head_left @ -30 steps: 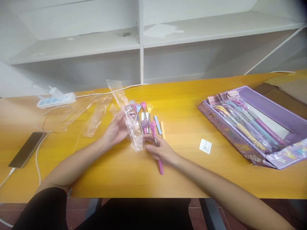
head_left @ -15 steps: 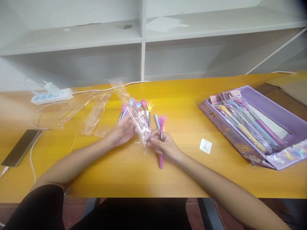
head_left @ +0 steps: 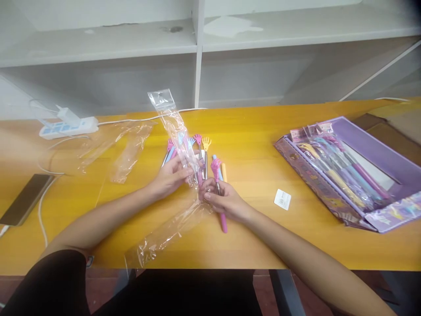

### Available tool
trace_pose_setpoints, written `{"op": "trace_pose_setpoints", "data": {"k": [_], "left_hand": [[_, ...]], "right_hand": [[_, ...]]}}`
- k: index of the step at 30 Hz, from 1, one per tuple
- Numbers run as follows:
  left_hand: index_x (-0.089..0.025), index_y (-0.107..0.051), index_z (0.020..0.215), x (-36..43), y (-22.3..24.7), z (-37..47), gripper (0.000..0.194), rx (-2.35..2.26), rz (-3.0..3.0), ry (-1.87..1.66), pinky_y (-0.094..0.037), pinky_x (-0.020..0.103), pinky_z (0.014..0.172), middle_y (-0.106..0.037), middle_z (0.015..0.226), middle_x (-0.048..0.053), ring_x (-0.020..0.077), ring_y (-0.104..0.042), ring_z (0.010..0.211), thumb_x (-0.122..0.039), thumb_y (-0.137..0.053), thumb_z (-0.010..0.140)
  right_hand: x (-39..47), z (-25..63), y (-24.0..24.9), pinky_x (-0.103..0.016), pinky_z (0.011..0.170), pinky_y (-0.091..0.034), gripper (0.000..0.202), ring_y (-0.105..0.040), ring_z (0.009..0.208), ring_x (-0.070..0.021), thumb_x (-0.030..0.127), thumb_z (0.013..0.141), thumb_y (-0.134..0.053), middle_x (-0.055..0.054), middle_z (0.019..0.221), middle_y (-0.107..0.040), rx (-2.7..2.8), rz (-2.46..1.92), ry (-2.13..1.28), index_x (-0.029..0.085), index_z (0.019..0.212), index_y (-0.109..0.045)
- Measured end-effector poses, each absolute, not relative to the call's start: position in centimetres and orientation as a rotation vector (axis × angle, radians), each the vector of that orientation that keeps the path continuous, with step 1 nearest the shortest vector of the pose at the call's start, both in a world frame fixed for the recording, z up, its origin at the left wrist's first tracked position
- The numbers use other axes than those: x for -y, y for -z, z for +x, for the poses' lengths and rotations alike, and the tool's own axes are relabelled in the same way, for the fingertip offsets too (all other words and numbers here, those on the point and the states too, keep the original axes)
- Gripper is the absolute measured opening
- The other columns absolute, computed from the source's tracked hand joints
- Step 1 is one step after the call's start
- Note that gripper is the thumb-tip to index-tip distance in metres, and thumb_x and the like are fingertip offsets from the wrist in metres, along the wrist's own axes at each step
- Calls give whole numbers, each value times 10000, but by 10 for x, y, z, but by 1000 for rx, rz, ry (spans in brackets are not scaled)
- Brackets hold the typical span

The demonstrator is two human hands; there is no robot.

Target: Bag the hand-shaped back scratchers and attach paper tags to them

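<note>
My left hand [head_left: 171, 179] is closed on a long clear plastic bag [head_left: 176, 118], whose zip end points up and away from me. My right hand [head_left: 226, 198] is wrapped round a pink back scratcher [head_left: 224, 223] with a hand-shaped head, held upright. Its fingertips also pinch clear plastic beside the left hand. From there another stretch of clear plastic [head_left: 164, 235] hangs toward the table's front edge; whether it is the same bag I cannot tell. Behind my hands lie several small back scratchers [head_left: 206, 144] in pink, blue and yellow, partly covered by the bag and fingers.
At the right stands an open purple box [head_left: 365, 131] with several bagged back scratchers [head_left: 348, 175]. A white label card [head_left: 282, 199] lies nearer. To the left are flattened clear bags [head_left: 131, 151], a power strip [head_left: 69, 127] with cables and a phone [head_left: 26, 199]. A shelf [head_left: 131, 44] rises behind.
The bag's zip end has swung higher, and a stretch of clear plastic now spreads toward the front edge. My left fingers have come round onto the bag. The pink back scratcher's head has tilted left.
</note>
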State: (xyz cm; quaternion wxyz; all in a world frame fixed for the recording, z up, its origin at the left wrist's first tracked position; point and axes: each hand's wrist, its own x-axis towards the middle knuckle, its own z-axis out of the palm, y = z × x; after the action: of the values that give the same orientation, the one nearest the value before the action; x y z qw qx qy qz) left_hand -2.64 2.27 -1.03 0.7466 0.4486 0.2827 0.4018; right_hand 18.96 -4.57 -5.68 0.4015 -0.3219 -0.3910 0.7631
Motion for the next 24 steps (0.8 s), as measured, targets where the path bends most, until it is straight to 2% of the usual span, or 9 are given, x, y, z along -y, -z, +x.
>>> {"op": "trace_pose_setpoints", "data": {"k": [5,10,12,15,17,20,22,24], "left_hand": [[-164,-773,1217,-26,5,-27,449,-694,939,-968,-459,203,611,-751,1063,65,58,-545,648,-229,-905,793],[-168,-769,1196,-35,-8,-30,437,-743,910,-1093,-402,177,524,-708,946,21,19,-436,545,-137,-853,768],[-178,-770,1185,-38,-19,-35,442,-740,918,-1170,-396,175,492,-711,957,18,16,-407,526,-123,-842,752],[-209,-770,1201,-40,-43,-48,459,-736,993,-1270,-409,177,478,-732,1006,25,29,-445,543,-112,-834,757],[-197,-776,1214,-35,-66,-59,451,-712,1091,-1351,-432,178,486,-754,1073,46,24,-457,549,-113,-830,774],[-159,-777,1256,-20,-102,-77,527,-586,1250,-1461,-415,190,423,-768,1047,46,22,-439,505,-115,-852,736],[-143,-772,1276,-7,-122,-89,531,-594,1293,-1563,-423,189,393,-769,1045,34,40,-485,531,-94,-809,749],[-149,-777,1275,6,-137,-100,553,-618,1339,-1638,-445,178,380,-766,1025,-4,28,-451,518,-71,-763,728]], "right_hand": [[45,190,58,-176,406,-243,289,-415,526,-36,325,855,-859,-53,1012,-742,1080,-837,-1914,193,1059,-704],[46,189,61,-187,390,-219,252,-316,469,-6,225,836,-803,-31,1059,-725,1051,-852,-1926,206,1061,-691],[48,188,61,-198,391,-216,232,-303,458,-5,229,847,-790,-20,1028,-709,1038,-855,-1916,206,1055,-689],[52,184,57,-211,412,-218,210,-290,450,-12,282,889,-780,29,882,-629,1029,-838,-1872,216,1064,-684],[54,179,48,-217,428,-218,209,-296,455,-9,342,912,-780,30,901,-603,1026,-816,-1827,228,1051,-672],[48,166,23,-223,438,-206,228,-312,490,-4,397,922,-786,-13,1084,-612,1021,-740,-1719,240,995,-638],[36,157,-2,-222,439,-211,222,-315,515,-15,375,916,-789,-21,1094,-593,1025,-636,-1636,245,964,-615],[18,150,-29,-222,437,-217,201,-281,519,-21,331,915,-761,-15,1088,-587,1033,-559,-1521,258,969,-581]]}}
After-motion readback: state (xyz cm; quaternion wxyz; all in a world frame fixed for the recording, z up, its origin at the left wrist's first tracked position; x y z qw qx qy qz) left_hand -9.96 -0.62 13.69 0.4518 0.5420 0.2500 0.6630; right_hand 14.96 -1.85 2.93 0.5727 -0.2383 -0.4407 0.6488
